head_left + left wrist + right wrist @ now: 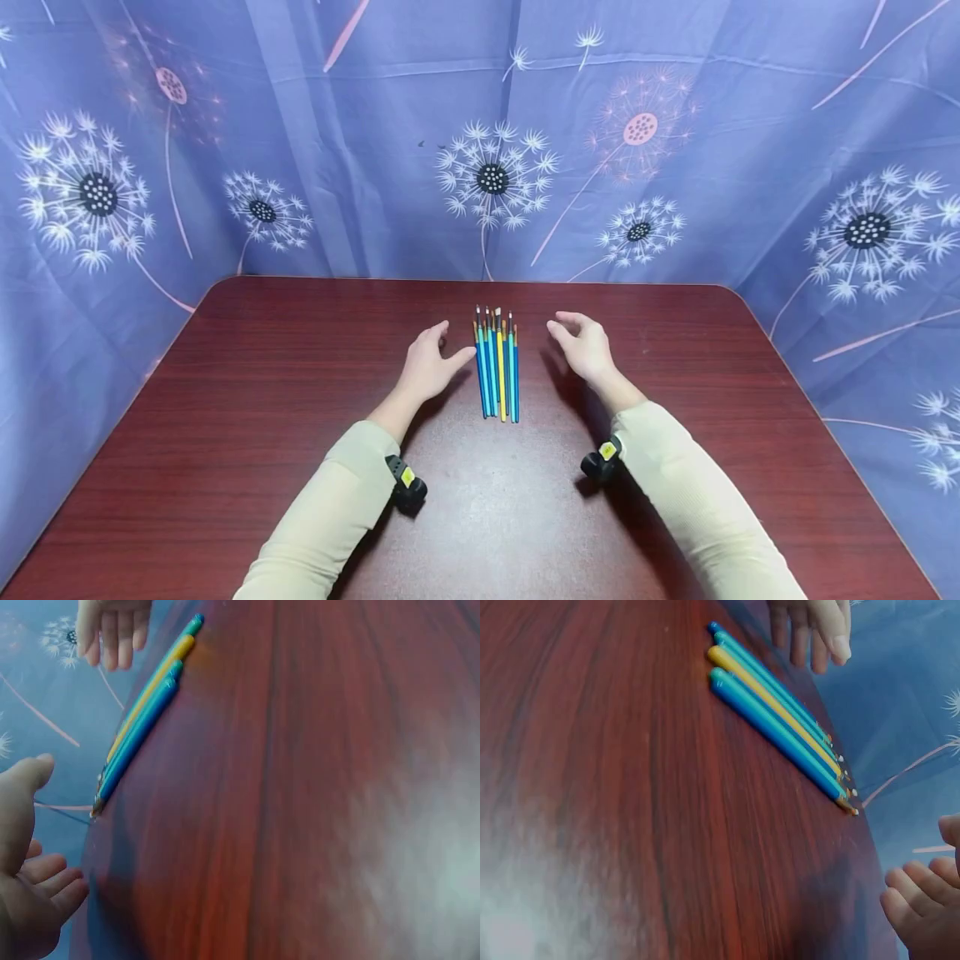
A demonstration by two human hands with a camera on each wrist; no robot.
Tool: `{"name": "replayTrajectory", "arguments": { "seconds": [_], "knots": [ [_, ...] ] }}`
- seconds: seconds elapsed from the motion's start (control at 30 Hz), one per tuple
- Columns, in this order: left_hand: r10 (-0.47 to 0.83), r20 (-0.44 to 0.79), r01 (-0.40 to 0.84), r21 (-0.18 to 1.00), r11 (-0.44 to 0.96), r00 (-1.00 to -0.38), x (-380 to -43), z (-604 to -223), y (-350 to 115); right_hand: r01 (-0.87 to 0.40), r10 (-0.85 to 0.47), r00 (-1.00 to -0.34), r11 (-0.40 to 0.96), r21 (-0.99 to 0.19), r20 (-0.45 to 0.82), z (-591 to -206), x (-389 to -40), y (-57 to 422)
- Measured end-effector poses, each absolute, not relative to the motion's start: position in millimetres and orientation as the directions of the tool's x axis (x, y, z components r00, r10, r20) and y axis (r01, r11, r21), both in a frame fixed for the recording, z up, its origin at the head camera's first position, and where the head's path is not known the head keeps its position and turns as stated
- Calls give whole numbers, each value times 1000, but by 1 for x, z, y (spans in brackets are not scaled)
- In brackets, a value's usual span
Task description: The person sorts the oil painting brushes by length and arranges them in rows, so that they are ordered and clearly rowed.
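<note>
A row of paintbrushes (491, 367) lies side by side on the table, bristles toward the back. Most handles are dark blue or light turquoise, and one paintbrush is yellow (502, 379). On the left is my left hand (429, 362), held open, its thumb tip close to the outermost blue handle; the left wrist view shows a gap between this hand (34, 862) and the brushes (142, 720). My right hand (585, 346) hovers farther off to the right, fingers loosely bent and holding nothing. In the right wrist view the brushes (780, 724) lie between both hands.
The reddish-brown wooden table (262, 375) has rounded back corners. Behind it and at both sides hangs a blue curtain (390, 167) with dandelion prints. Each sleeved forearm carries a small black wrist camera, the left camera (408, 492) and the right camera (600, 462).
</note>
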State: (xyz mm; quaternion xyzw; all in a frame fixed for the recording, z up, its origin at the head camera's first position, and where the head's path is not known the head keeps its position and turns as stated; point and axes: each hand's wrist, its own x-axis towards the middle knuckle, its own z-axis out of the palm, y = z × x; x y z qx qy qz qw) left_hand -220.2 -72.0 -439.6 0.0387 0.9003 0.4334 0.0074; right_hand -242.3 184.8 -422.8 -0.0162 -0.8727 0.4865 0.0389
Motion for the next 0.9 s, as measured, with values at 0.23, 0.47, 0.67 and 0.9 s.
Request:
{"name": "replayTrajectory", "arguments": {
  "seconds": [0.23,0.47,0.67,0.9],
  "knots": [
    [-8,-58,-56,908,416,-998,-221,-439,-60,150,32,-989,237,-960,-146,-426,-245,175],
    [-38,-169,-174,952,254,-985,-226,-441,-49,233,-7,-972,105,-967,-235,-428,-246,166],
    [-103,-207,-221,963,152,-973,-230,-441,-43,262,-14,-965,67,-963,-264,-432,-248,157],
    [-172,-189,-222,954,200,-967,-231,-441,-36,278,36,-961,87,-957,-276,-435,-249,148]
  ]
}}
